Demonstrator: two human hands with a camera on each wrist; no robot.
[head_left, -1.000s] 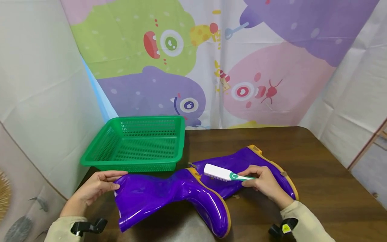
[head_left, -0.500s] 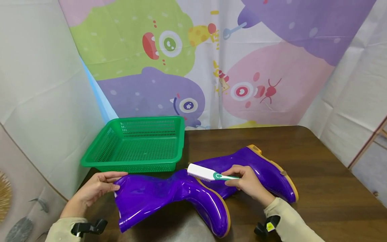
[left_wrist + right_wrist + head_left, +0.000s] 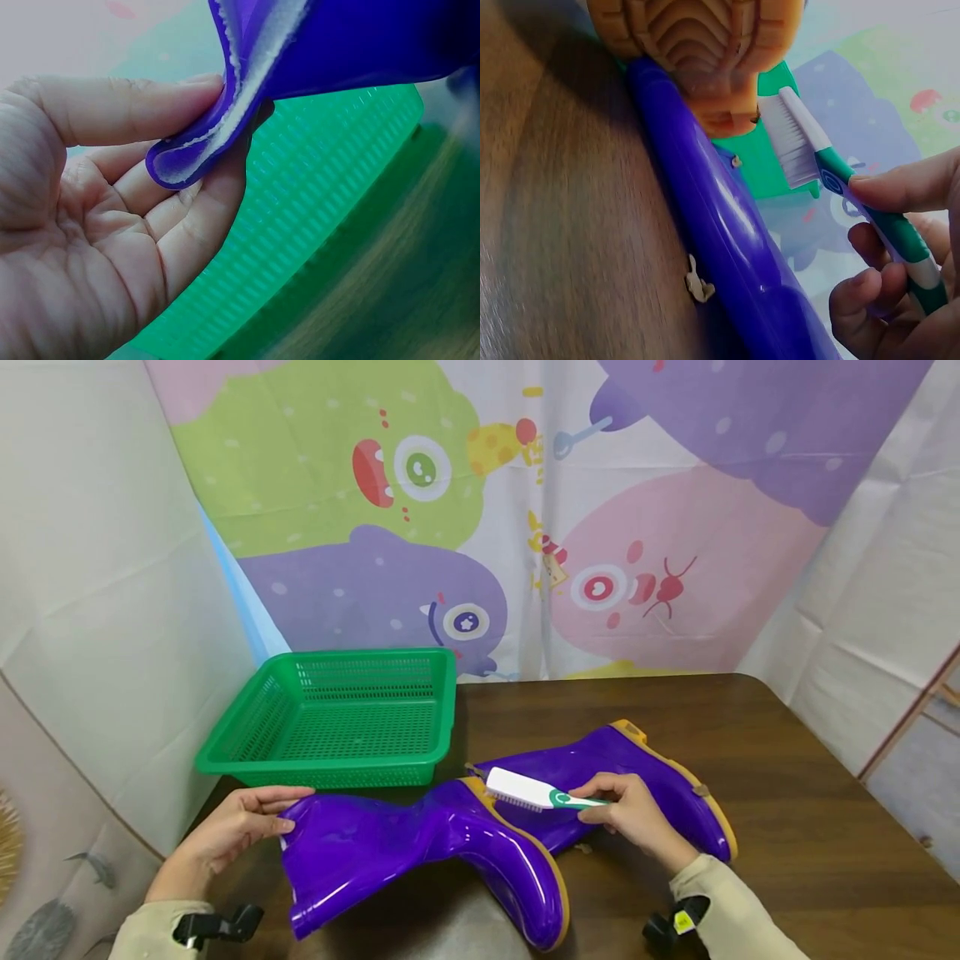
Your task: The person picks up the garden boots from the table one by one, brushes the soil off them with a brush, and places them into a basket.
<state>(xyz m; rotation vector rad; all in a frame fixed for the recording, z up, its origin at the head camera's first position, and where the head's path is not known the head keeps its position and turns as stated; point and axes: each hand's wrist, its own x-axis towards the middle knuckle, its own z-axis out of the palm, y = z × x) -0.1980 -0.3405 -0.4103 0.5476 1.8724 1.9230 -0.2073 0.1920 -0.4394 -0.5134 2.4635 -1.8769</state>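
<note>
A shiny purple rain boot [image 3: 360,847] with a yellow sole lies on its side in the foreground. At its top opening, my left hand [image 3: 232,831] pinches the rim; the left wrist view shows the pale lining [image 3: 247,97] folded between thumb and fingers. My right hand [image 3: 633,814] holds a white-and-green scrub brush [image 3: 521,787] by its handle. In the right wrist view, the bristles [image 3: 791,142] are at the heel end of the ridged sole [image 3: 690,34], beside a small dark bit. Behind lies a second purple boot [image 3: 660,793], partly hidden by the brush and hand.
A green plastic basket [image 3: 352,775] with perforated sides stands at the back left of the brown wooden table [image 3: 787,777]. Small brownish crumbs [image 3: 697,283] lie on the table beside the second boot, and another clings to its sole [image 3: 701,791]. A cartoon-print curtain [image 3: 420,585] hangs behind.
My right hand has swept the brush left across the front boot's heel, then partway back to the right. The left hand and both boots stay in place.
</note>
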